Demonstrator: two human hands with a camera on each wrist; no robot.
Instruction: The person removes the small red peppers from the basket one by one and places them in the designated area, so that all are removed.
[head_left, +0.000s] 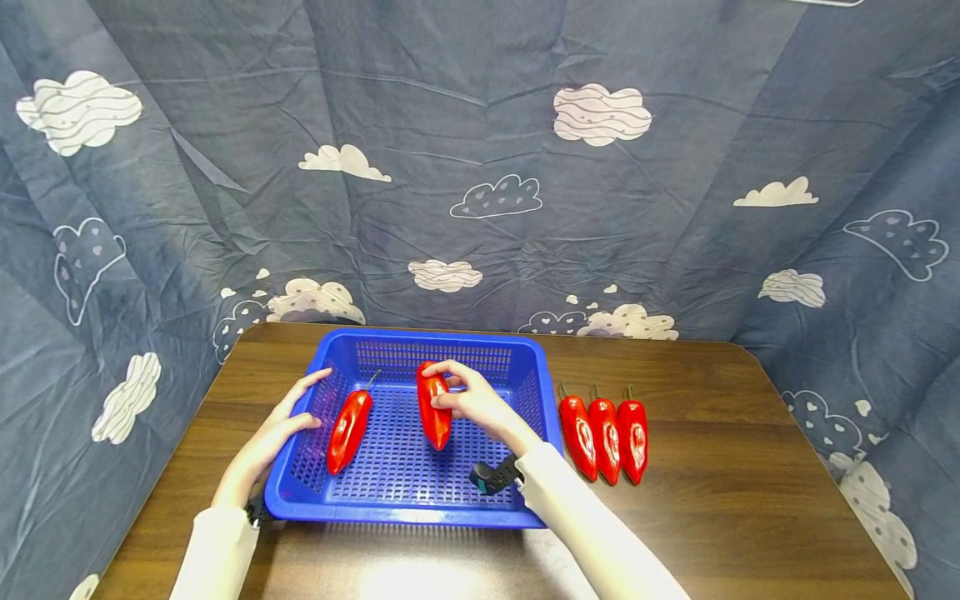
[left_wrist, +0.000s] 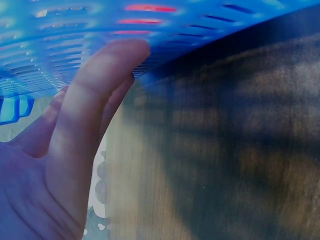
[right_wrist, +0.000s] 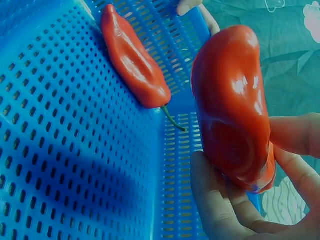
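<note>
In the head view my right hand (head_left: 474, 400) pinches a glossy red pepper (head_left: 434, 412) between thumb and fingers, over the blue plastic basket (head_left: 405, 513). Close up in the right wrist view, this pepper (right_wrist: 231, 100) hangs tilted, apart from the basket floor. A second red pepper (head_left: 349, 432), with a green stem, lies inside the basket near its left wall. My left hand (head_left: 273, 433) rests against the left rim with its fingers extended. The left wrist view shows those fingers (left_wrist: 80, 105) touching the slotted wall.
Three red peppers lie side by side to the right of the basket: a left one (head_left: 578, 437), a middle one (head_left: 604, 440) and a right one (head_left: 633, 442). The brown wooden table (head_left: 720, 467) ends at a dark cloud-patterned curtain (head_left: 480, 108).
</note>
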